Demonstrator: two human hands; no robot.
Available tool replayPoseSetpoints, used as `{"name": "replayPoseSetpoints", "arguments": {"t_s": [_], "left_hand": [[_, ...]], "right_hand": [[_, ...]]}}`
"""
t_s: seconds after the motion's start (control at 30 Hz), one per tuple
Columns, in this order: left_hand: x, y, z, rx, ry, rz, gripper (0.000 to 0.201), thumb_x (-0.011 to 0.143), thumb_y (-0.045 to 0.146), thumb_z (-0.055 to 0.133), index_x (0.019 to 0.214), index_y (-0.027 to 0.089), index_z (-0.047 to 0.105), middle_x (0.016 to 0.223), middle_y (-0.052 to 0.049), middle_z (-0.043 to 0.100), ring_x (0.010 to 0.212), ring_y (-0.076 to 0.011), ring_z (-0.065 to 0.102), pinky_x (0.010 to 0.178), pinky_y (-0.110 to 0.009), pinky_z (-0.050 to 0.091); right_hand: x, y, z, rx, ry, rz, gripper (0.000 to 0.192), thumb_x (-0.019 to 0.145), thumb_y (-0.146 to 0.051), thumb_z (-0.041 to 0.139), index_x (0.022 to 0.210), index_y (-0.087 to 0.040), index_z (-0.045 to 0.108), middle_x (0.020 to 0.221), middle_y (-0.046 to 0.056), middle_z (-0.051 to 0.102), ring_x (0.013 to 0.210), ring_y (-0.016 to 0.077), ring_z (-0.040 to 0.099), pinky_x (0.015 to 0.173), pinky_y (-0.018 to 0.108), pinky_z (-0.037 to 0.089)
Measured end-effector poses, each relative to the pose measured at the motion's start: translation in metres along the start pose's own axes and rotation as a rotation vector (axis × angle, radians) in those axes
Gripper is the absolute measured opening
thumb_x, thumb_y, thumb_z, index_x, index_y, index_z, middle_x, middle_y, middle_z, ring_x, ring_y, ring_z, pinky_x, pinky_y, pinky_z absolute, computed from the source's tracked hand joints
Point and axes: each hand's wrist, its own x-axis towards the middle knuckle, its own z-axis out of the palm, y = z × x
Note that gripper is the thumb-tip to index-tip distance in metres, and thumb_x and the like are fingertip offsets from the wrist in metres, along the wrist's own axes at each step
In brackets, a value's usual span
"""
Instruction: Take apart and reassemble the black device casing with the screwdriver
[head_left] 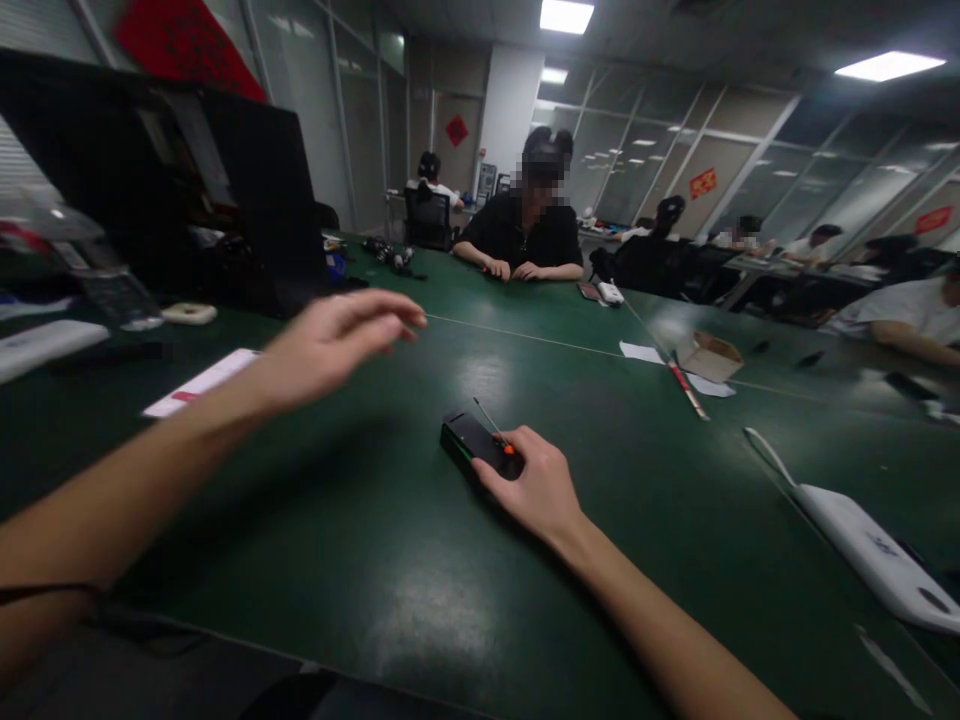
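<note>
While one right hand (541,487) grips, one black device (472,441)

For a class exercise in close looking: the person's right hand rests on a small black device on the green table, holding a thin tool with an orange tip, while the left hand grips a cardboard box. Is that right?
Not quite. In the head view the left hand grips nothing; it hangs open above the green table. The cardboard box sits far off. The right hand, black device and thin tool are as stated.
</note>
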Motion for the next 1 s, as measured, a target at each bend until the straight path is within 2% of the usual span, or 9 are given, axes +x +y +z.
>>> {"name": "replayPoseSetpoints", "arguments": {"t_s": [0.13,0.2,0.37,0.53,0.67,0.77,0.87,1.0], "left_hand": [[0.021,-0.025,0.046,-0.085,-0.181,0.014,0.057,0.087,0.045,0.061,0.137,0.020,0.053,0.140,-0.010,0.056,0.121,-0.0259,0.058,0.099,-0.040,0.049],[0.028,-0.037,0.062,-0.128,-0.277,0.033,0.059,0.086,0.044,0.062,0.140,0.022,0.051,0.143,-0.010,0.054,0.124,-0.0256,0.056,0.102,-0.040,0.048],[0.032,-0.055,0.072,-0.199,-0.439,0.076,0.049,0.088,0.043,0.061,0.133,0.024,0.058,0.136,-0.007,0.061,0.124,-0.0242,0.057,0.106,-0.039,0.043],[0.027,-0.065,0.082,-0.204,-0.405,0.062,0.050,0.088,0.044,0.060,0.135,0.025,0.057,0.133,-0.007,0.064,0.118,-0.0248,0.062,0.103,-0.039,0.045],[0.024,-0.067,0.088,-0.187,-0.356,0.154,0.049,0.090,0.041,0.059,0.137,0.026,0.056,0.138,-0.007,0.060,0.122,-0.0242,0.059,0.105,-0.038,0.042],[0.026,-0.067,0.088,-0.192,-0.362,0.202,0.044,0.092,0.039,0.056,0.134,0.026,0.059,0.137,-0.008,0.060,0.121,-0.0237,0.058,0.104,-0.038,0.043],[0.027,-0.068,0.088,-0.151,-0.357,0.194,0.043,0.091,0.041,0.057,0.131,0.025,0.062,0.127,-0.009,0.066,0.111,-0.0227,0.062,0.096,-0.035,0.047],[0.023,-0.064,0.093,-0.020,-0.281,0.157,0.046,0.089,0.048,0.058,0.129,0.027,0.063,0.116,-0.009,0.068,0.105,-0.0226,0.062,0.094,-0.035,0.047]], "right_hand": [[-0.002,-0.001,-0.004,-0.003,-0.029,0.004,0.035,0.083,-0.046,0.066,0.101,-0.016,0.069,0.087,0.007,0.066,0.078,0.0216,0.064,0.071,0.033,0.049],[-0.002,-0.001,-0.006,-0.007,-0.051,0.000,0.037,0.082,-0.047,0.067,0.102,-0.016,0.069,0.087,0.007,0.066,0.077,0.0213,0.064,0.071,0.033,0.049],[-0.004,-0.003,-0.010,-0.057,-0.086,-0.003,0.045,0.080,-0.055,0.067,0.105,-0.017,0.069,0.093,0.008,0.067,0.078,0.0223,0.065,0.071,0.034,0.050],[-0.003,-0.002,-0.013,-0.058,-0.111,0.019,0.050,0.078,-0.061,0.066,0.107,-0.020,0.069,0.095,0.008,0.068,0.079,0.0236,0.065,0.071,0.036,0.049],[0.001,0.001,-0.012,0.096,-0.127,0.082,0.032,0.087,-0.046,0.063,0.105,-0.021,0.071,0.090,0.006,0.068,0.081,0.0217,0.064,0.074,0.034,0.047],[0.005,0.004,-0.008,0.255,-0.167,0.210,0.022,0.087,-0.035,0.062,0.098,-0.020,0.074,0.088,0.005,0.070,0.081,0.0206,0.063,0.074,0.033,0.045],[0.007,0.006,-0.005,0.371,-0.203,0.361,0.024,0.083,-0.037,0.065,0.096,-0.019,0.074,0.088,0.005,0.071,0.079,0.0212,0.064,0.072,0.032,0.045],[0.008,0.006,-0.002,0.434,-0.208,0.425,0.027,0.083,-0.041,0.063,0.094,-0.018,0.072,0.081,0.004,0.070,0.074,0.0207,0.063,0.067,0.031,0.045]]}}
